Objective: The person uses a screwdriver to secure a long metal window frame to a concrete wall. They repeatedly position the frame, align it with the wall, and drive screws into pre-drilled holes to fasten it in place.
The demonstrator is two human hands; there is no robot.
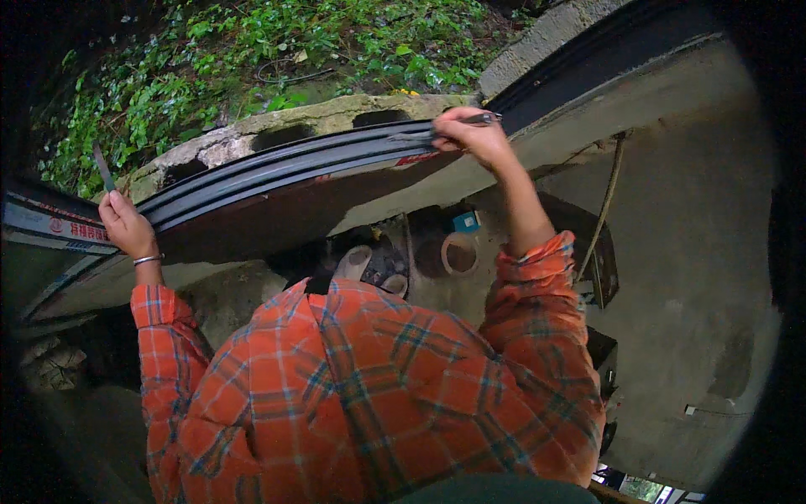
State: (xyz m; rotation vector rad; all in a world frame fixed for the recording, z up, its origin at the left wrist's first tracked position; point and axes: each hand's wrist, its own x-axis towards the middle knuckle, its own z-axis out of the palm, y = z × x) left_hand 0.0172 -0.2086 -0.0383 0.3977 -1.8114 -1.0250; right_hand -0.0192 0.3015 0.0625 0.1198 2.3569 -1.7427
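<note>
My right hand [476,139] is closed around a slim dark-handled tool [485,119]. The tool's greyish front end points left and lies at the grey window track [311,161]; its exact kind is hard to make out. On the far left, my left hand [126,225] pinches a narrow flat blade [102,166] that points up past the frame, its handle hidden in the fingers. That hand is beside the end of the track, close to the side window frame [59,225] with printed film on it.
Beyond the track runs a rough concrete ledge [336,111] with dark hollows, then green plants [277,50]. A dark frame piece [604,63] continues right. Below are a round clay-coloured pot [459,254], a small blue box [466,222] and a leaning stick [606,202].
</note>
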